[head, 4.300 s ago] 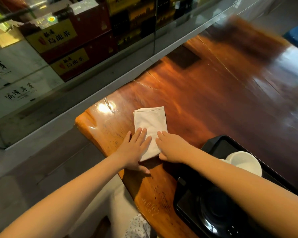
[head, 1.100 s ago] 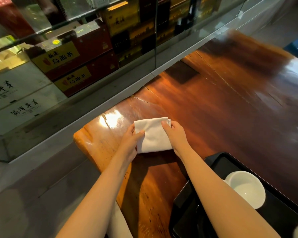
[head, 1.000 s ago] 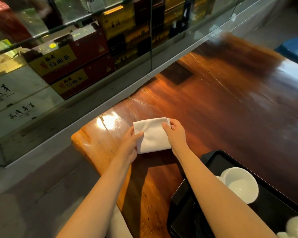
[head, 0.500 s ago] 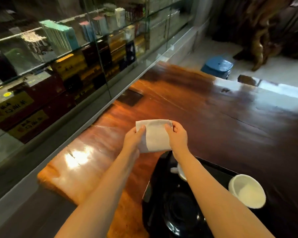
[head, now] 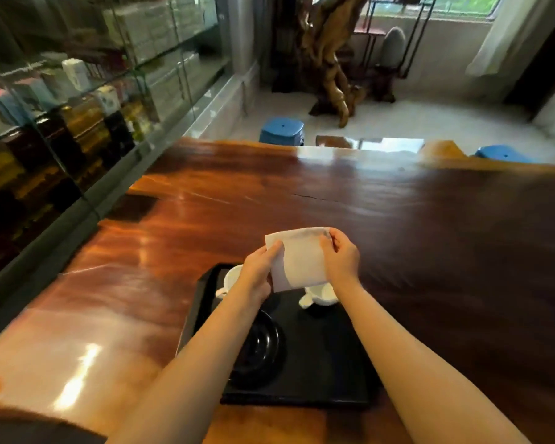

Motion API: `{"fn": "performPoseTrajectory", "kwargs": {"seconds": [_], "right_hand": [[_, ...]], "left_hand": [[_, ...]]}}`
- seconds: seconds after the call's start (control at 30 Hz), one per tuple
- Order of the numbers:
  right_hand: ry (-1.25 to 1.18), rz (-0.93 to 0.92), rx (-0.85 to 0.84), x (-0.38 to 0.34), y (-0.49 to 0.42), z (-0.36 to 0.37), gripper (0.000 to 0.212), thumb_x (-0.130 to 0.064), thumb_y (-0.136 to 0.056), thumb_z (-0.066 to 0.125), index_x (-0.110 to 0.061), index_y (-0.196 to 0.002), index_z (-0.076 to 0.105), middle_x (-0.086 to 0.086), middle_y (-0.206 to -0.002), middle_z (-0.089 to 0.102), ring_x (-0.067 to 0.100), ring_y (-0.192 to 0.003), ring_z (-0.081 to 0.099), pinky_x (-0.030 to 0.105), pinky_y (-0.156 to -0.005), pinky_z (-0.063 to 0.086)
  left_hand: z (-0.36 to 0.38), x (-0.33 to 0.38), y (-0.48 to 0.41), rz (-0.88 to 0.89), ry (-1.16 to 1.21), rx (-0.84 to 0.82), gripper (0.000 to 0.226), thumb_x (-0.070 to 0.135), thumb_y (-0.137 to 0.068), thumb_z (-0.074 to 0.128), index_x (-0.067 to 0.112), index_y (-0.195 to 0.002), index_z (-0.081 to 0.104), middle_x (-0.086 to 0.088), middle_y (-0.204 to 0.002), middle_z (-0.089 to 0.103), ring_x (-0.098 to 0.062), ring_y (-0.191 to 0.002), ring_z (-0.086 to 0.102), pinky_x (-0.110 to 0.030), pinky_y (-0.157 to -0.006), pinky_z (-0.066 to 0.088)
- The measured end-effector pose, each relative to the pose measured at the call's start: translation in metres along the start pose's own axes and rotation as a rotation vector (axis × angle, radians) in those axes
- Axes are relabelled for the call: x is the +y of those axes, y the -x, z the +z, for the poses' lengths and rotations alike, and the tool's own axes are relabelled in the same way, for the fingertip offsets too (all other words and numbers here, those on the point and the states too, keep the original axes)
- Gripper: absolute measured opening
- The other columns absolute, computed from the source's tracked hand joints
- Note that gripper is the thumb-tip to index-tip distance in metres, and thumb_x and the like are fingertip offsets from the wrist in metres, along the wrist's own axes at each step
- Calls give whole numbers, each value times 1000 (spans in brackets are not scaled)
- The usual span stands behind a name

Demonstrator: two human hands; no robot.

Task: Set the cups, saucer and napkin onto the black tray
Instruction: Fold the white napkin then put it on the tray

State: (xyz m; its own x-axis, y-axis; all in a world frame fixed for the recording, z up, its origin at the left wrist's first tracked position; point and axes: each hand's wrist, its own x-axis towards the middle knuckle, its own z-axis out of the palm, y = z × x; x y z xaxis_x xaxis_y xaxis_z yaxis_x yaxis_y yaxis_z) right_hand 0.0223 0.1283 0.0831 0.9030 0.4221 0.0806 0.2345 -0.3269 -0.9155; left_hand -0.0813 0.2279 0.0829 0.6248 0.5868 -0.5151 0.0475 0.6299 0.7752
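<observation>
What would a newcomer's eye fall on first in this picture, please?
Probably the white napkin, held up at centre between the left hand and right hand above the black tray. Next, the white cups at the tray's far end on the glossy wooden table.

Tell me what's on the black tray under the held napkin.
Both hands, left and right, hold the napkin above the black tray. Below it show two white cups, each partly covered, and a black saucer half hidden by the left forearm.
</observation>
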Motion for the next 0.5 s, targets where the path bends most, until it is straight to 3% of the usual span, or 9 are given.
{"fn": "performPoseTrajectory", "kwargs": {"seconds": [0.07,0.23,0.37,0.5], "right_hand": [[15,34,19,20,14,-25,26,-21,-95,48,-12,-114,63,6,-107,68,15,-90,56,21,-62,39],[-4,191,14,83,60,-55,25,-25,-94,49,-14,-109,65,2,-100,66,15,-86,58,14,-54,37],[-9,308,-8,125,91,-56,27,-23,-95,47,-13,-113,64,2,-104,66,14,-91,56,20,-65,40],[32,407,-68,153,105,-43,30,-23,-97,42,-9,-111,65,8,-106,68,20,-95,59,25,-70,41]], "left_hand": [[14,-20,11,-151,36,-70,33,25,-94,50,2,-117,54,-17,-117,59,-31,-90,62,-45,-73,51],[22,-81,30,-356,16,-13,34,17,-94,50,-2,-122,54,-18,-122,59,-36,-115,55,-45,-86,46],[16,-124,40,-307,-95,99,27,6,-94,44,2,-117,58,-12,-94,66,-27,-86,63,-41,-74,53],[6,-162,32,-225,-240,270,34,-3,-90,43,7,-117,62,-14,-114,64,-30,-104,61,-47,-92,51]]}}
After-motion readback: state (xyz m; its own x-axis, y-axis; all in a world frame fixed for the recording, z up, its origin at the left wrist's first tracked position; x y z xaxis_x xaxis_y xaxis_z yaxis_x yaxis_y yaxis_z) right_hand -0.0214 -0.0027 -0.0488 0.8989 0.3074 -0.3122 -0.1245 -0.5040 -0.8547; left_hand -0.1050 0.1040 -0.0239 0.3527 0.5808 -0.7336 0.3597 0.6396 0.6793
